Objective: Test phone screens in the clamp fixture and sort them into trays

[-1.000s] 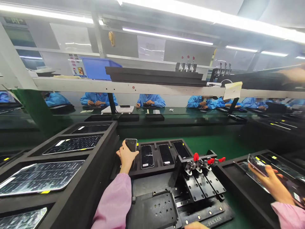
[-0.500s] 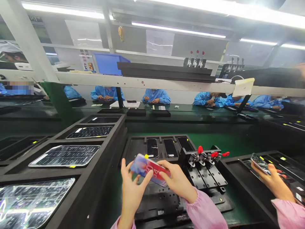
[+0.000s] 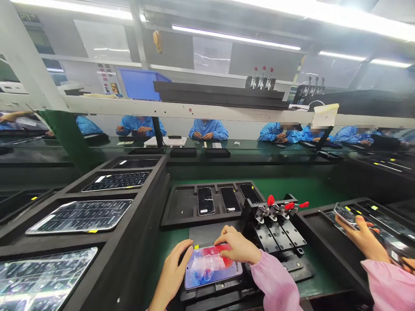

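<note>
A phone with a lit, colourful screen lies face up on the black clamp fixture, slightly tilted in view. At its left edge, my left hand holds it with thumb and fingers curled round the corner. My right hand has its fingers bent over the far right part of the phone, touching its edge and screen. A small yellow tab sticks out at the far left corner. Just right of my right hand stand metal toggle clamps with red tips.
Behind the fixture, a black tray holds several dark phones. Left, a large foam tray holds tablet-like panels. At right, another person's hand holds a phone over a tray. A white shelf beam crosses above; people in blue work beyond.
The phone has come down from a tilted hold in the air to lie flat on the fixture. Both hands have lowered with it. The view has shifted slightly.
</note>
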Motion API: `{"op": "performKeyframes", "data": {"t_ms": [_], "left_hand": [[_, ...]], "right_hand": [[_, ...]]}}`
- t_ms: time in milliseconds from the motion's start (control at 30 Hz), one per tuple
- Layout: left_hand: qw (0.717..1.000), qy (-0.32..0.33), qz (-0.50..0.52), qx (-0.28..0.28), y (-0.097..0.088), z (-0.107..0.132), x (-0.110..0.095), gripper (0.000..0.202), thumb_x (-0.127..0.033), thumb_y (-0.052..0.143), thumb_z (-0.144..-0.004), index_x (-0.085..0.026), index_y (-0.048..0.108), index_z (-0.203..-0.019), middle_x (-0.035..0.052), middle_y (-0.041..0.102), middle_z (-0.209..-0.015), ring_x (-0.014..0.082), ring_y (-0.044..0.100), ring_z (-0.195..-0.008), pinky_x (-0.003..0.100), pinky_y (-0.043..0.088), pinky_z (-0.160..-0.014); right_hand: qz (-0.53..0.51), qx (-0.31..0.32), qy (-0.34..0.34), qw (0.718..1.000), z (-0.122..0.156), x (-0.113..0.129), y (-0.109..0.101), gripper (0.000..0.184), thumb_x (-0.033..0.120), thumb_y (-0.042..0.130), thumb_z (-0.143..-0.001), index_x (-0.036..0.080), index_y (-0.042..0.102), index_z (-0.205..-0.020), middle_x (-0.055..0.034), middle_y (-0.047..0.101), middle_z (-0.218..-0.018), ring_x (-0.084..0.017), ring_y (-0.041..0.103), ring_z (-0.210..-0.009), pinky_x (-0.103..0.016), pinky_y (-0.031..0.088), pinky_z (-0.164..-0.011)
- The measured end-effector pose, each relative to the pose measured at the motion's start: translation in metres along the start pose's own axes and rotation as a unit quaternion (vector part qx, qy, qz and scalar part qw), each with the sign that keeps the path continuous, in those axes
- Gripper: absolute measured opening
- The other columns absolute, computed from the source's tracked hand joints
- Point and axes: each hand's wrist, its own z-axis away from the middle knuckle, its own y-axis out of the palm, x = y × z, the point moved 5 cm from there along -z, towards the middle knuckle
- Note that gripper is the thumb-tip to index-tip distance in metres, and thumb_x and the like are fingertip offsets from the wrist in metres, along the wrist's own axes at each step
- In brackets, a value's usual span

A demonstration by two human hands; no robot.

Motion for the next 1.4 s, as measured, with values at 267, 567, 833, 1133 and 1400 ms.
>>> {"op": "performKeyframes", "data": {"t_ms": [267,567,833,1133,1400], "left_hand": [[0.997,0.003,-0.033,0.063,0.006,-0.031,-0.006,0.039,-0.047,0.040,-0.083,-0.021,0.065,-0.071,0.0012,0.069,-0.080,0.0205,0.063,-0.081,0.027,0.044,-0.073],[0.993,0.057,-0.039,0.100,0.015,-0.033,-0.011,0.029,-0.045,0.042,-0.083,-0.021,0.055,-0.073,0.0001,0.062,-0.077,0.0175,0.058,-0.077,0.025,0.044,-0.074],[0.985,0.125,-0.041,0.114,0.008,-0.007,-0.020,0.026,-0.041,0.037,-0.088,-0.024,0.054,-0.078,0.0067,0.052,-0.121,0.0213,0.050,-0.111,0.030,0.038,-0.094],[0.987,0.105,0.007,0.120,0.007,-0.002,-0.001,0.021,-0.038,0.037,-0.089,-0.025,0.051,-0.082,0.0044,0.044,-0.130,0.0211,0.040,-0.122,0.031,0.030,-0.103],[0.990,0.089,0.039,0.100,0.007,-0.004,-0.004,0.024,-0.041,0.033,-0.090,-0.024,0.048,-0.081,0.0050,0.045,-0.125,0.0211,0.041,-0.119,0.034,0.030,-0.103]], "right_hand": [[-0.034,-0.259,0.038,0.965,0.047,-0.008,0.002,0.025,0.022,0.057,-0.080,0.024,0.055,-0.105,-0.0035,0.048,-0.099,-0.017,0.048,-0.093,-0.032,0.042,-0.084],[0.056,-0.392,-0.056,0.916,0.069,0.020,0.044,0.033,0.049,0.048,-0.083,0.028,0.057,-0.107,-0.0073,0.047,-0.119,-0.026,0.047,-0.107,-0.041,0.044,-0.084],[-0.092,-0.455,0.067,0.883,0.090,-0.017,0.034,0.033,0.031,0.029,-0.093,0.022,0.050,-0.117,-0.0070,0.048,-0.118,-0.017,0.049,-0.110,-0.028,0.043,-0.094],[-0.112,-0.412,0.067,0.902,0.087,-0.020,0.039,0.034,0.032,0.027,-0.093,0.022,0.057,-0.108,-0.0065,0.048,-0.120,-0.018,0.050,-0.110,-0.028,0.044,-0.093],[-0.071,-0.500,-0.046,0.862,0.111,0.001,0.005,0.024,0.018,0.037,-0.089,0.019,0.059,-0.098,-0.0088,0.056,-0.107,-0.022,0.053,-0.105,-0.038,0.049,-0.086]]}}
